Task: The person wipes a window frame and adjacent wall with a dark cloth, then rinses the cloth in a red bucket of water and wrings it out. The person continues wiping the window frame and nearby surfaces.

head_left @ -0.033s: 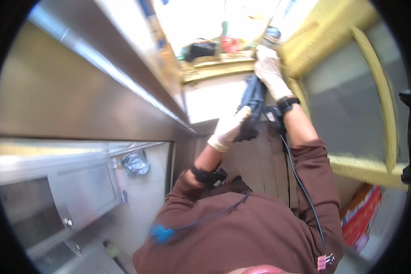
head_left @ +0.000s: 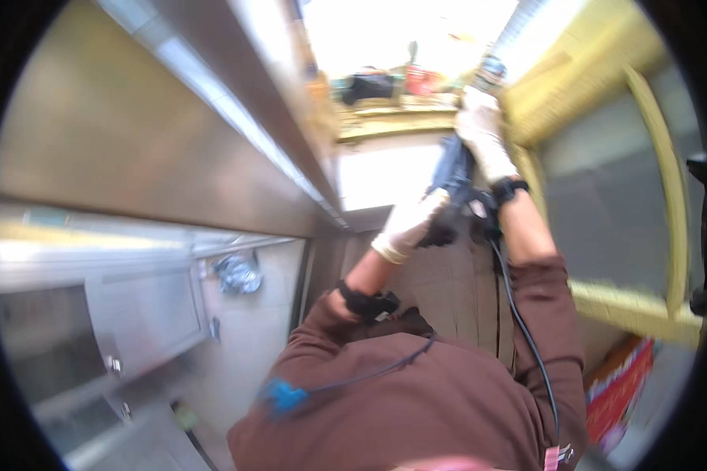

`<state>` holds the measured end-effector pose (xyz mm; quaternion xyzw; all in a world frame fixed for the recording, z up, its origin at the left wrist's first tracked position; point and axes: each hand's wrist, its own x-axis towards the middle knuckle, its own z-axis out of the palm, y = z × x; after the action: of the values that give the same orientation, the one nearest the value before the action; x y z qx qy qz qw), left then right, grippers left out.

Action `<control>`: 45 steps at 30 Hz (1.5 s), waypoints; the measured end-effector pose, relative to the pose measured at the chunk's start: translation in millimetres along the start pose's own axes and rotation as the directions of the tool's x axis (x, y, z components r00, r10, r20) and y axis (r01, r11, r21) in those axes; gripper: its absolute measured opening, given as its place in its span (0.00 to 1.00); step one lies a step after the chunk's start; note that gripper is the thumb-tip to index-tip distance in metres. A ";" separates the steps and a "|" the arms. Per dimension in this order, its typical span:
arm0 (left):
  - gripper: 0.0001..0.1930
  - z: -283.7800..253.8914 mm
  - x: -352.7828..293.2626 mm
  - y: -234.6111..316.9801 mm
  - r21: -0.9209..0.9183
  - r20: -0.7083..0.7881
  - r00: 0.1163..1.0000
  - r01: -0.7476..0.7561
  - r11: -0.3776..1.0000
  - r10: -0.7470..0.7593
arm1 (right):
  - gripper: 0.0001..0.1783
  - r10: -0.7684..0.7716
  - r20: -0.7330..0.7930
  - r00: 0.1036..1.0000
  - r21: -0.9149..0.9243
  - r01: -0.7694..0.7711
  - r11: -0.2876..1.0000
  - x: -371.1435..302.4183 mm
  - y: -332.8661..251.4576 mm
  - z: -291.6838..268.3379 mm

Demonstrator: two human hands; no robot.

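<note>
Landmark: sill [head_left: 401,124]. Left hand [head_left: 411,224], pale-gloved, on the near side of the sill, fingers together against the lower part of the blue cloth [head_left: 450,169]; whether it grips, cannot tell. Cloth lies nearer than the sill, toward its right end. Right hand [head_left: 481,125], also gloved, at the sill's right end, fingertips by a bottle [head_left: 491,72]; opening and contact blurred. Glare washes out the area beyond the sill.

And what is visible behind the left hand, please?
Blue cloth shows beyond the left hand, and a dark, blurred shape shows to its right. Whatever lies directly behind the hand is covered, so I cannot tell.
</note>
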<state>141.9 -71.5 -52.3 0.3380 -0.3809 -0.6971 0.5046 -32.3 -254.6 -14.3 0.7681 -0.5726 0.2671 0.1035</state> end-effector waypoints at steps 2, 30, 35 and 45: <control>0.19 1.3 -1.4 3.1 -0.012 0.030 0.999 -0.029 1.000 0.029 | 0.12 -0.006 0.037 0.999 0.167 0.000 0.986 1.0 5.1 2.4; 0.26 2.6 12.4 8.0 -0.035 0.020 0.987 0.160 0.987 -0.159 | 0.18 0.023 -0.143 0.990 0.338 0.027 0.941 -14.2 2.7 3.9; 0.30 3.8 11.8 9.5 -0.014 -0.057 0.978 0.199 0.980 -0.199 | 0.17 0.153 -0.057 0.987 0.465 -0.109 0.879 -41.3 3.5 -21.0; 0.31 1.1 12.4 8.2 0.030 -0.034 0.983 0.182 0.983 -0.181 | 0.34 0.455 0.013 0.890 0.514 -0.396 0.761 -3.9 1.3 -21.7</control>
<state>141.3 -84.9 -45.7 0.3905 -0.3520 -0.7286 0.4391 -40.6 -241.7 1.6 0.6011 -0.6355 0.4664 -0.1317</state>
